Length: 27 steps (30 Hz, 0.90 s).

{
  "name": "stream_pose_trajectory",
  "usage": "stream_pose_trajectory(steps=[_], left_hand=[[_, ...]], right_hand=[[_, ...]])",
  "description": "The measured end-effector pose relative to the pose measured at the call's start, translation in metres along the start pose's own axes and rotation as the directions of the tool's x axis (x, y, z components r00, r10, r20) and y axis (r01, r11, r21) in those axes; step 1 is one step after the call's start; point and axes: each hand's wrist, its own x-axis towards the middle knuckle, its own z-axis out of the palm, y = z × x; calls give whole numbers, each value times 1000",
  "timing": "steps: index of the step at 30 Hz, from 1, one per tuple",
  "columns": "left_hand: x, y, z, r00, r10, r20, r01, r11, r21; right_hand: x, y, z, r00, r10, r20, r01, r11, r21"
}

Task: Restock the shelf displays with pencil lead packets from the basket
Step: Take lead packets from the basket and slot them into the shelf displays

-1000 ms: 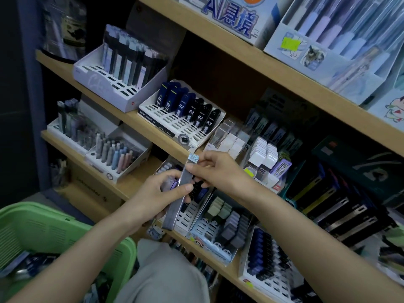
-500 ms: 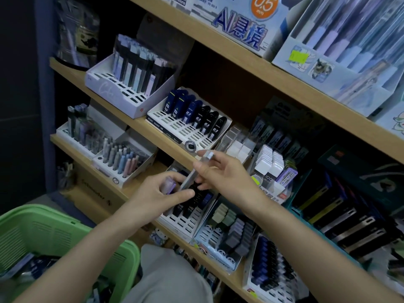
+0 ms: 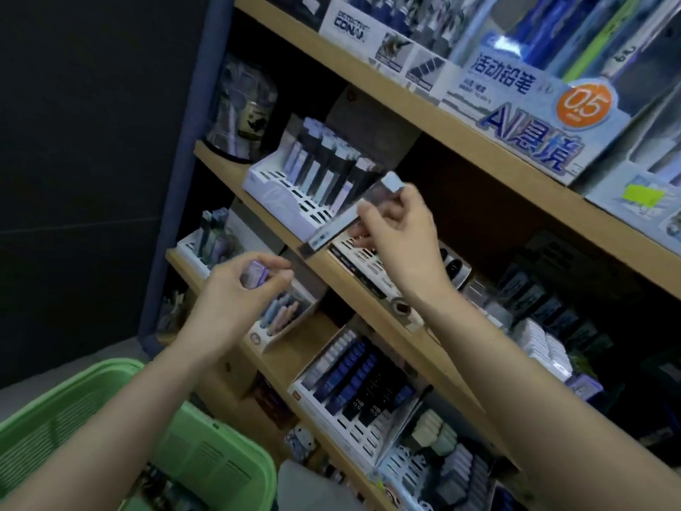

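Your right hand [image 3: 400, 230] pinches a long slim grey packet [image 3: 339, 223] with a pale cap, near its top end. It sits tilted in the air just in front of the wooden shelf [image 3: 224, 164], beside the white slotted plastic display tray [image 3: 272, 193]. Your left hand [image 3: 232, 300] is curled around a small purple packet [image 3: 253, 274], lower down and apart from the shelf.

Risks: the grey packet's low end hangs free near the shelf's front edge and could catch there and twist out of your pinch. Pushed in at this slant, it could also knock over the packets standing in the tray. The purple packet is held by fingertips only, so it may slip.

Counts:
- two hands
- two held packets
- one green plastic basket [image 3: 66, 422]
- one white tray near the grey packet; its standing packets are too blurred to count
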Motion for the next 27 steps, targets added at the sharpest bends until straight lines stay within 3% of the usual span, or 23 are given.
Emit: stream_pose_trajectory(steps=[3,9,27], left_hand=[[13,-11,-20,998,-40,-56,39,999,-21],[23,-15,-36,993,-84,-78,84,996,-7],[24,-16,-45,992,-113,-53,113,994,-7]], right_hand=[[36,0,21,987,-143,-69,131,980,-151],[92,9,47,960,-253,-119,203,925,-321],[131,15,56,995,-101,28,102,868,-486]])
